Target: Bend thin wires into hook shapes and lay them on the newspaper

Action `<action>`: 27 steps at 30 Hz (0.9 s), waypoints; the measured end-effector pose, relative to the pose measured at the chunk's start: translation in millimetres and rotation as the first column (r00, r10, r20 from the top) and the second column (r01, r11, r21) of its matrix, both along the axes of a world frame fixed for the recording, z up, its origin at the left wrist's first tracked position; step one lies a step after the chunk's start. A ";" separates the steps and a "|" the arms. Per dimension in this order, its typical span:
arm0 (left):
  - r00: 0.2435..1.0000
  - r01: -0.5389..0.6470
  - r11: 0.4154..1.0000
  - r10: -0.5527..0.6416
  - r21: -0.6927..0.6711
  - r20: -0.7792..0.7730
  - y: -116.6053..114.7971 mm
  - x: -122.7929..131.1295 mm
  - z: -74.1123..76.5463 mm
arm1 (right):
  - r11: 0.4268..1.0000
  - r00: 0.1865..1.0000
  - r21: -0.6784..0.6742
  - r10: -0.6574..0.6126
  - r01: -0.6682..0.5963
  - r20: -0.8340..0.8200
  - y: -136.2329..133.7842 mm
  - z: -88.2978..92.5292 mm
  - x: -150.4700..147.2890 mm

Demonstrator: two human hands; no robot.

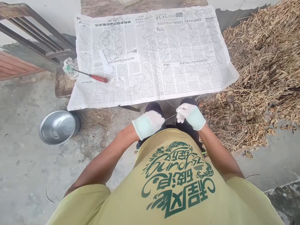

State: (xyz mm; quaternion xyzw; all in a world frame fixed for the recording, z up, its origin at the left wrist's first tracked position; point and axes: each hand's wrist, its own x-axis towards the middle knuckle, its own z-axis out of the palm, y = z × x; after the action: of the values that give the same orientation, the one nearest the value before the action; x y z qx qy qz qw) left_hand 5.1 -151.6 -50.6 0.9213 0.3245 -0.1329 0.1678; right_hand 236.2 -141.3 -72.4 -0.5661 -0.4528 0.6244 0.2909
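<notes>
In front of my body, my left hand (150, 123) and my right hand (189, 115) both wear white gloves with pale green cuffs. A thin wire (171, 117) spans the gap between them, and its loose part rises from near my right hand toward the table edge. Both hands are closed, with the fingertips pinched on the wire. Beyond them lies a newspaper (147, 78) spread over a table. On it are a small looped wire piece (139, 82), many faint wire rings (112, 39) at the left and bent zigzag wires (180, 40) at the right.
A red-handled screwdriver (98, 78) and a white strip with a round end (106, 64) rest on the newspaper. At left stand a metal pot (58, 127), a wooden chair (35, 31) and a crumpled plastic bag (69, 68). Dry stalks (262, 68) are heaped at right.
</notes>
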 end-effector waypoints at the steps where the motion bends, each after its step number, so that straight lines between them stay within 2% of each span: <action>1: 0.999 0.054 0.999 -0.054 0.008 -0.007 1.3 0.1 -0.2 | 1.000 1.000 -0.002 0.024 -0.024 0.000 0.8 2.2 0.1; 5: 0.972 0.234 0.972 -0.235 0.031 0.014 7.6 4.4 0.9 | 0.993 0.993 -0.028 0.115 -0.115 0.016 4.2 9.9 0.9; 7: 0.963 0.268 0.963 -0.268 0.031 -0.010 12.3 5.8 3.7 | 0.990 0.990 -0.033 0.138 -0.137 0.011 5.6 10.8 2.8; 11: 0.985 0.152 0.987 -0.148 0.048 -0.087 22.5 -1.4 11.1 | 0.991 0.979 -0.053 0.113 -0.123 -0.171 6.1 3.1 10.6; 13: 0.995 0.086 0.995 -0.083 0.053 -0.051 25.7 -8.4 12.3 | 0.989 0.944 -0.078 0.093 -0.124 -0.316 5.3 -4.2 14.0; 16: 0.999 0.047 0.998 -0.048 0.035 0.006 26.8 -15.3 10.0 | 0.978 0.881 -0.140 0.070 -0.153 -0.468 3.4 -13.6 15.2; 21: 0.999 0.035 0.999 -0.035 0.000 -0.003 26.9 -13.4 7.9 | 0.961 0.845 -0.205 0.049 -0.185 -0.532 0.6 -19.2 8.5; 27: 1.000 0.012 1.000 -0.012 -0.009 -0.013 32.6 -12.2 20.2 | 0.956 0.822 -0.195 0.073 -0.219 -0.565 -1.0 -26.0 0.8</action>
State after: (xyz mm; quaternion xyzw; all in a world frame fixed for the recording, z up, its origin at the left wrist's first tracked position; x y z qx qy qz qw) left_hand -7.2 -119.0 -30.5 0.9216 0.3196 -0.1413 0.1689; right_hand 236.9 -142.3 -98.4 -0.3574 -0.3093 0.8336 0.2859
